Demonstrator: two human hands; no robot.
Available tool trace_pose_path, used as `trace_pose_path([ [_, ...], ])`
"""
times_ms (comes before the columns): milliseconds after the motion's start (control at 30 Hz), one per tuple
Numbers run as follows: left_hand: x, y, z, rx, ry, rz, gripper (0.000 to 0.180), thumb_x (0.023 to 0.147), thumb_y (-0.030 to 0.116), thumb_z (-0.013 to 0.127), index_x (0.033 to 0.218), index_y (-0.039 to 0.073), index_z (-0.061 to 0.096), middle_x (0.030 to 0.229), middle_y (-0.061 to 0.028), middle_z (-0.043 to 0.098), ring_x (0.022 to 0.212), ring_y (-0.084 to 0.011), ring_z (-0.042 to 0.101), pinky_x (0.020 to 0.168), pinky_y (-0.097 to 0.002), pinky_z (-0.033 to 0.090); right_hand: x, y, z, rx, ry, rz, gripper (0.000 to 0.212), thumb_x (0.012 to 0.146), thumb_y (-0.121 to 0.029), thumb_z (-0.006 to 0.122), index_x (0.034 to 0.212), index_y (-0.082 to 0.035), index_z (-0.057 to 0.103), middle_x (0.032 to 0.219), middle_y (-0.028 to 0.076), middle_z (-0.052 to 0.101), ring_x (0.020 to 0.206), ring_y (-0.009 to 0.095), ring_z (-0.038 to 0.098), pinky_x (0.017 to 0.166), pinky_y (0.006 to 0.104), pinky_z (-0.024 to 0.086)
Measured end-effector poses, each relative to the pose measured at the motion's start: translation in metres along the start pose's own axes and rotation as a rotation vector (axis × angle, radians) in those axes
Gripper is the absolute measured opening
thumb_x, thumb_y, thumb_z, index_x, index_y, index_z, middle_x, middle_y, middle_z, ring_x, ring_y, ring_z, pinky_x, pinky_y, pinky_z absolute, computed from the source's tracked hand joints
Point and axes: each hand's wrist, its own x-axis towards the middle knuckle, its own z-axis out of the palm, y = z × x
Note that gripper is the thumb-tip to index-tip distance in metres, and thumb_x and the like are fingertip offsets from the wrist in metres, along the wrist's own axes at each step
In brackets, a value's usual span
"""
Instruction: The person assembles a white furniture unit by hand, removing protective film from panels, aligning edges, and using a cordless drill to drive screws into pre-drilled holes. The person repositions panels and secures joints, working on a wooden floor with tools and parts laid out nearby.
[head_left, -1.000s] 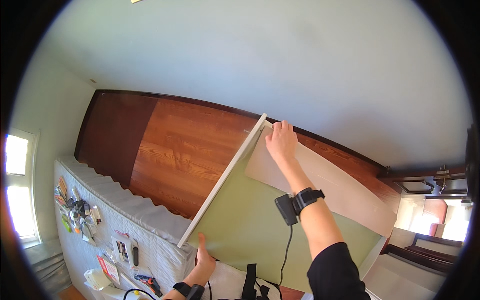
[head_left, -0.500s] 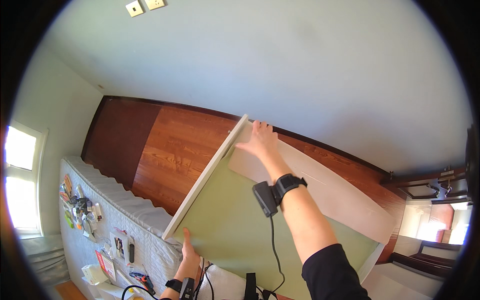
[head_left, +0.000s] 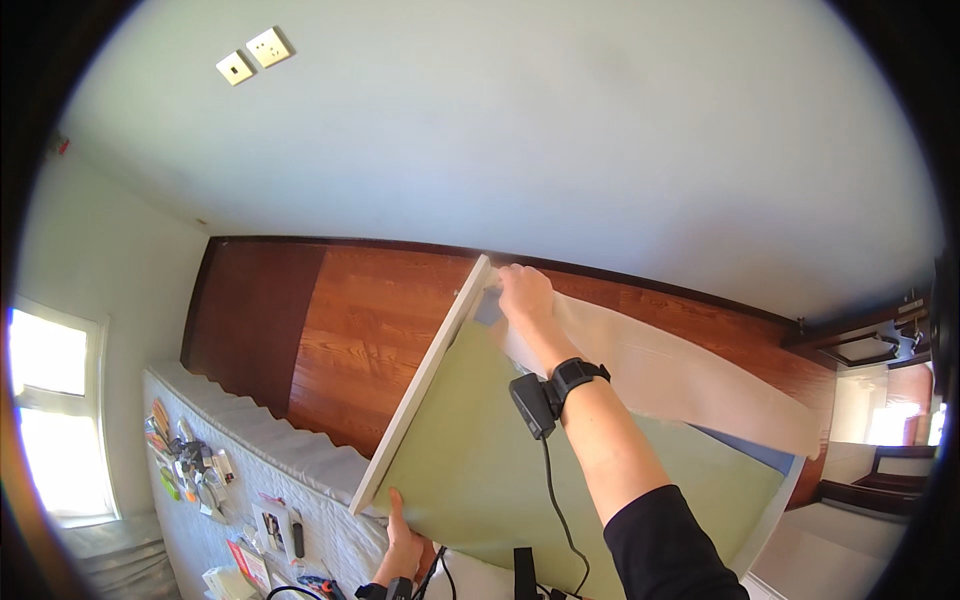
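Note:
A shallow white-edged piece with a green face [head_left: 560, 470] lies tilted in front of me. Its long white rim [head_left: 415, 400] runs from near left to far middle. My left hand [head_left: 404, 545] grips the near left corner, thumb on the green face, other fingers mostly hidden below. At the far corner my right hand [head_left: 525, 295] is closed on the end of a pale pinkish sheet [head_left: 680, 370], its fingertips partly hidden. The sheet bows along the far side, and a grey-blue strip [head_left: 745, 447] shows between it and the green face. Black cabled devices are strapped to both wrists.
A quilted mattress [head_left: 310, 460] at left carries tools, papers and small items. Beyond the piece are wooden floor [head_left: 350, 330] and a pale blue wall [head_left: 560, 140] with two socket plates. A dark door [head_left: 870, 340] stands at right, a bright window [head_left: 60, 400] at left.
My right hand has gone from spread fingers to a closed grip on the sheet. The sheet has bowed away from the green face, uncovering grey-blue strips. My view has shifted slightly.

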Motion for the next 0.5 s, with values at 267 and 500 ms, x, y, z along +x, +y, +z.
trace_pose_path([
  [267,0.002,-0.001,0.003,-0.109,0.113,0.023,0.072,0.089,0.058,0.060,0.138,0.008,0.045,0.135,-0.0080,0.053,0.122,-0.0266,0.051,0.101,-0.0432,0.043,-0.034,-0.005,-0.032,0.449,-0.183,0.513,0.012,0.073,-0.006,0.051,0.070,-0.008,0.062,0.073,0.016,0.062,0.070,0.034,0.058,0.061,0.0428,0.041],
  [500,0.011,-0.004,0.006,-0.066,0.109,0.046,0.070,0.091,0.062,0.054,0.137,0.010,0.047,0.133,-0.0068,0.055,0.122,-0.0257,0.052,0.104,-0.0411,0.041,-0.149,0.031,-0.085,1.110,0.233,0.816,0.015,0.066,0.000,0.041,0.060,-0.002,0.053,0.060,0.004,0.049,0.066,0.015,0.048,0.062,0.0301,0.036],
])
